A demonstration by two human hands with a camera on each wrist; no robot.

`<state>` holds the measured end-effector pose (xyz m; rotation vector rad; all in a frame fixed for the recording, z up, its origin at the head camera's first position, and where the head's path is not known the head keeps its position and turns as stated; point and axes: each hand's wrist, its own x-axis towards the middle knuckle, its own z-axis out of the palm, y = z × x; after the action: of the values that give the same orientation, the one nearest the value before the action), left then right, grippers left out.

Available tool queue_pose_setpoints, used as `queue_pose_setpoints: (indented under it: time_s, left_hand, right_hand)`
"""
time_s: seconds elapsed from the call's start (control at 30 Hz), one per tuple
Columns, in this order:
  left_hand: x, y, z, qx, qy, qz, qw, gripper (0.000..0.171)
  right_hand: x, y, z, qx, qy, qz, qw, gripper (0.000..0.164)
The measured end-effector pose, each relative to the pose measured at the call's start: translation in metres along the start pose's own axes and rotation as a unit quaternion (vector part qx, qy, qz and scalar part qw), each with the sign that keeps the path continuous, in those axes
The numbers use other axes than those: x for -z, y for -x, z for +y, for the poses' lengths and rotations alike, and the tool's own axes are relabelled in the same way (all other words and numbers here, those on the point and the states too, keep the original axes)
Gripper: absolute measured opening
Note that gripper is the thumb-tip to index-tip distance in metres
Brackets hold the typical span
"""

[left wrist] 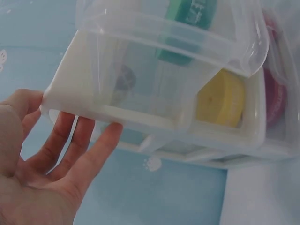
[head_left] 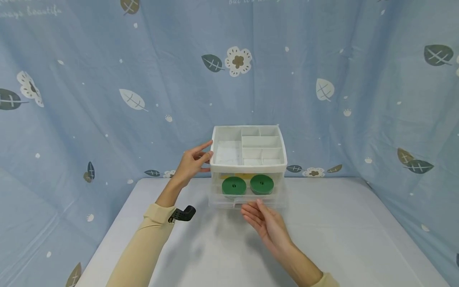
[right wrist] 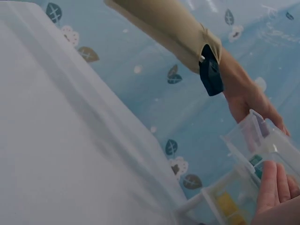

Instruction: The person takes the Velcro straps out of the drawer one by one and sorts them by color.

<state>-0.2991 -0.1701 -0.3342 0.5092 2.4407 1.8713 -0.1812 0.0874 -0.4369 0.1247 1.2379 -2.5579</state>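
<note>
Smooth plastic organizer (head_left: 247,169), glossy plastic drawer (head_left: 221,201), matt cloth backdrop (head_left: 179,59)

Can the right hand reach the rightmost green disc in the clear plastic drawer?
Probably yes: the clear plastic drawer looks pulled out, the right hand is at its front, and only that front wall seems between it and the rightmost green disc.

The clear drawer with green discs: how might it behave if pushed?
The clear drawer likely keeps its shape: its plastic walls look straight. It may feel light, those walls seeming thin. The green discs inside might slide, nothing visibly fastening them.
</note>
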Motion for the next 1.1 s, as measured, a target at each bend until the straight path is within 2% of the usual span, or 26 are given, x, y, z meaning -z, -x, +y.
queue_pose_setpoints:
  time_s: [0.2, 0.53, 0.67, 0.77, 0.83, 0.93, 1.03, 1.1]
  left_hand:
    - [0.002, -0.009, -0.019, -0.007, 0.005, 0.003, 1.0000, 0.051]
    - [0.002, -0.008, -0.022, -0.019, -0.015, 0.012, 0.9996, 0.050]
    - [0.002, -0.008, -0.023, -0.020, -0.013, 0.014, 0.9996, 0.049]
    - [0.002, -0.008, -0.023, -0.020, -0.013, 0.014, 0.9996, 0.049]
    - [0.002, -0.008, -0.024, -0.020, -0.014, 0.012, 0.9996, 0.050]
    - [0.002, -0.009, -0.024, -0.019, -0.014, 0.011, 0.9996, 0.050]
    - [0.002, -0.009, -0.023, -0.017, -0.012, 0.010, 0.9997, 0.050]
    - [0.002, -0.010, -0.024, -0.016, -0.009, 0.010, 0.9998, 0.050]
  right_hand:
    - [0.002, 0.006, 0.002, -0.003, 0.002, 0.002, 1.000, 0.054]
    - [0.003, 0.010, 0.002, -0.005, 0.027, -0.011, 1.000, 0.058]
    - [0.005, 0.011, 0.002, -0.013, 0.075, -0.016, 0.997, 0.061]
    - [0.004, 0.012, 0.000, -0.016, 0.133, -0.026, 0.991, 0.061]
    - [0.003, 0.013, -0.003, -0.009, 0.182, -0.039, 0.982, 0.060]
    - [0.001, 0.015, -0.010, 0.009, 0.276, -0.070, 0.959, 0.053]
    - [-0.002, 0.016, -0.018, 0.038, 0.373, -0.114, 0.920, 0.043]
    - [-0.005, 0.017, -0.025, 0.068, 0.435, -0.138, 0.887, 0.036]
